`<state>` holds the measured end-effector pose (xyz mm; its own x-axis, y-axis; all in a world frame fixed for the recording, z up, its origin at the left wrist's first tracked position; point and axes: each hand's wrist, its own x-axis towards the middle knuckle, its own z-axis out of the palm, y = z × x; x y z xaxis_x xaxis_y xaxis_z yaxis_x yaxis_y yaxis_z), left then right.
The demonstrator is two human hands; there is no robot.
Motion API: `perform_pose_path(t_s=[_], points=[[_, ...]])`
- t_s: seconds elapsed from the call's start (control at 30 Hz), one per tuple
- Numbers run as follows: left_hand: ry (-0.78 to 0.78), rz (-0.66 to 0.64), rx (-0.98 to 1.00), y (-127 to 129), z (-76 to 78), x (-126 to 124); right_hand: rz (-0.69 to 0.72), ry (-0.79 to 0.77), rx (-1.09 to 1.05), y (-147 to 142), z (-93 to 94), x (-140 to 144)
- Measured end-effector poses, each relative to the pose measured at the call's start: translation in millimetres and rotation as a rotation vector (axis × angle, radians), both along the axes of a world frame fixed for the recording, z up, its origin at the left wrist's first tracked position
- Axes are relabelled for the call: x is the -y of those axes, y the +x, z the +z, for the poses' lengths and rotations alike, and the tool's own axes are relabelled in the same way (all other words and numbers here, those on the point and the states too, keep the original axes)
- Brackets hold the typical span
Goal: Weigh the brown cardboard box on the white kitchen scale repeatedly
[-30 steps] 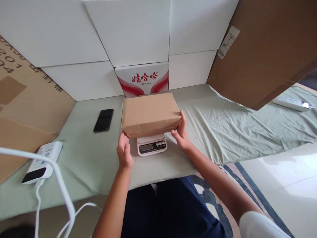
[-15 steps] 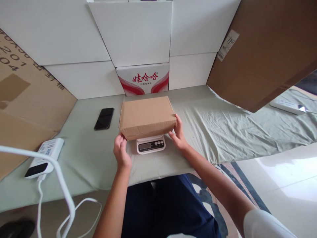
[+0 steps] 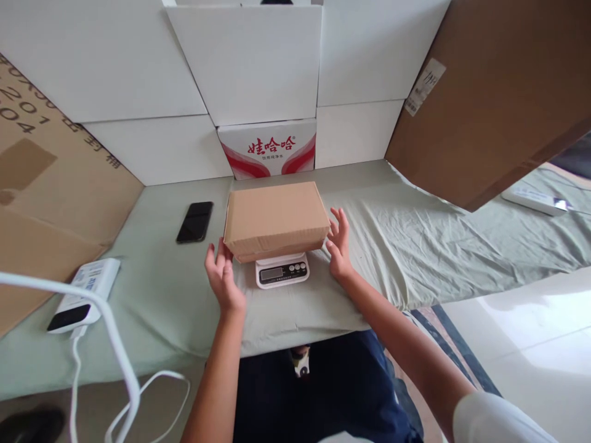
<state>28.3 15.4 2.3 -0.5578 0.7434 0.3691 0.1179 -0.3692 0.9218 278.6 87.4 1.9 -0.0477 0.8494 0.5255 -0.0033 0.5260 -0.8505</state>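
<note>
A makeshift parcel-weighing station set up in what appears to be a home: a low surface draped in a wrinkled pale green sheet (image 3: 438, 234) is walled in by white foam boards (image 3: 249, 61) and flattened brown cardboard (image 3: 498, 92), with a patterned rug (image 3: 443, 332) and glossy tiled floor (image 3: 530, 351) alongside. A small digital kitchen scale (image 3: 282, 271) bearing a plain cardboard box (image 3: 274, 216), a drinking-water carton printed with red Chinese characters (image 3: 270, 147), a black phone (image 3: 194, 221) and a white power bank (image 3: 83, 295) on its cable point to small-scale packing work rather than a commercial warehouse.
</note>
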Motion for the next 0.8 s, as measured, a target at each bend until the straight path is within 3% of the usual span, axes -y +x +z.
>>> perform_pose_path(t_s=[0.8], points=[[-0.025, 0.021, 0.004, -5.8, -7.5, -7.5, -0.028, -0.233, -0.161, -4.0, -3.9, -27.3]])
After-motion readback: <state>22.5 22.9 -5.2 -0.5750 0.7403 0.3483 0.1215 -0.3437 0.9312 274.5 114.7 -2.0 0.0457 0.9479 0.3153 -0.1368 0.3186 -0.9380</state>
